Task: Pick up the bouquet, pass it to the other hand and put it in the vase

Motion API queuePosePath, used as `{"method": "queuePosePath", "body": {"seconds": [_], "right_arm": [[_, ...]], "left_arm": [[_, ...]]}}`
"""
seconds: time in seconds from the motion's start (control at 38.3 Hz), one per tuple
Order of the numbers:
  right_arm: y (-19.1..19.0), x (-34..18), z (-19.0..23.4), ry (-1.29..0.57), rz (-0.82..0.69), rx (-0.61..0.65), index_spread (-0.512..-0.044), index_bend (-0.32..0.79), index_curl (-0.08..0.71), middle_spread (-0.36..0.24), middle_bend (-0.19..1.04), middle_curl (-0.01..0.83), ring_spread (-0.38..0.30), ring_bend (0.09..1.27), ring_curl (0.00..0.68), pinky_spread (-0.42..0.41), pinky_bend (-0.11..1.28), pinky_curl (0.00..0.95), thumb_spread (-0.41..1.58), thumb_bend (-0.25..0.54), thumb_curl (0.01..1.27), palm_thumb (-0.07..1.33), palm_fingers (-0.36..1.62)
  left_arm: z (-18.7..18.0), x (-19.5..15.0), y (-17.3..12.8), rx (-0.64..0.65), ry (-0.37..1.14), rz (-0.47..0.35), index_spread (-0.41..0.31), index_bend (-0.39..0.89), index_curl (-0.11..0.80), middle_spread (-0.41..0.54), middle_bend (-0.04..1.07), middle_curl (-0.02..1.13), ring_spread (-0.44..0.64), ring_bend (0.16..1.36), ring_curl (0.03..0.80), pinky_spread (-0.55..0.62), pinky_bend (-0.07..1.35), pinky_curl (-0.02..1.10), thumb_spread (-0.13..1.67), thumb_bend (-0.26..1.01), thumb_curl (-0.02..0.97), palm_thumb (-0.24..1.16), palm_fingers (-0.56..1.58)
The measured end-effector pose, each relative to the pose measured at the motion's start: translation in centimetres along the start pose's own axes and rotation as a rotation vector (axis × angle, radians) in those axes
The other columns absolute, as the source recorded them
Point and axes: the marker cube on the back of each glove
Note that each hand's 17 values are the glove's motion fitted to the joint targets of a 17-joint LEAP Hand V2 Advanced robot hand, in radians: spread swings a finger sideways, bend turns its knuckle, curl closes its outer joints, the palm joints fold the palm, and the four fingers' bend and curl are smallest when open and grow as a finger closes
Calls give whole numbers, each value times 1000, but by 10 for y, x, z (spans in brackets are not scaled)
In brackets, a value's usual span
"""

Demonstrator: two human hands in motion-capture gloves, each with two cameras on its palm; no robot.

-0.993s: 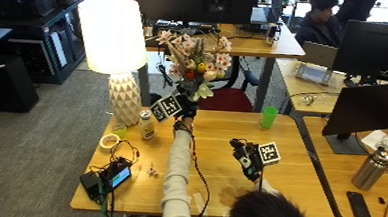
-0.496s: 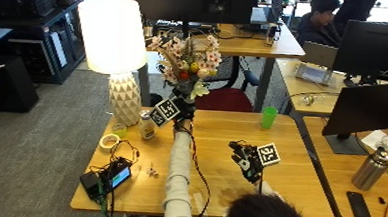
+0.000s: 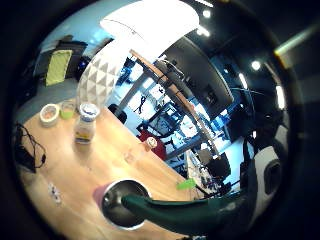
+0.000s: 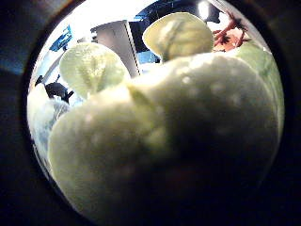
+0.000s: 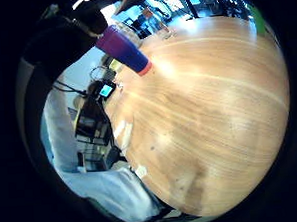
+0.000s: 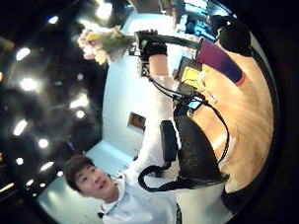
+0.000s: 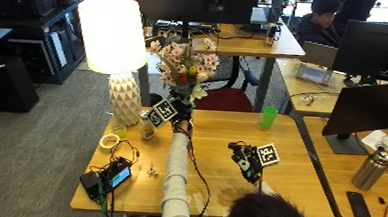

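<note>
Bouquet [image 7: 183, 68] held upright above the far middle of the table [image 7: 290, 183], left hand [image 7: 181, 117] curled round its green stems. Stem end seen just over the open mouth of the vase [image 3: 124, 202], not yet inside; nothing visible in the vase. Right hand [image 7: 247, 162] hovering over bare wood to the right, holding nothing; finger state impossible to tell. White bottle [image 7: 146, 127] near lamp [image 7: 116, 54].
</note>
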Motion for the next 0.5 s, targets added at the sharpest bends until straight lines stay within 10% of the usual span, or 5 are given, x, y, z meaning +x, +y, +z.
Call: {"method": "queuePosePath", "body": {"seconds": [0.16,0.26,0.31,0.42,0.5], "right_arm": [[-8,2,-4,174,-146,17,-267,141,308,-97,244,408,-50,269,335,264,246,322,1133,-17,394,596,788],[3,-72,23,-114,-27,-15,-263,142,309,-92,272,417,-51,257,333,259,212,317,1141,-9,398,625,813],[5,-73,28,-155,47,-28,-260,147,312,-88,272,418,-54,249,334,258,205,319,1146,-3,402,646,815],[9,-53,28,-125,125,-46,-258,147,315,-85,274,420,-54,229,333,258,194,322,1148,-2,408,681,812],[13,-42,26,-116,105,-57,-258,142,317,-83,267,420,-54,221,336,258,194,325,1147,-4,414,702,807]], "left_arm": [[5,-40,20,-220,-17,-83,-379,491,589,-353,755,545,-392,759,472,-434,596,415,250,-39,814,824,1376],[-29,-64,68,-593,-14,-86,-150,33,499,-168,513,568,-169,695,542,-91,551,481,578,-171,666,437,-94],[-43,-87,86,-666,-53,-77,-83,20,453,-68,411,541,-41,683,527,35,563,481,643,-125,629,391,-261],[-80,-110,120,-774,-203,-263,7,13,359,43,277,405,117,629,396,199,498,374,748,-49,579,393,-169],[-92,-100,129,-795,-151,-148,50,12,310,100,247,360,197,625,359,283,487,342,800,-40,547,393,-141]]}}
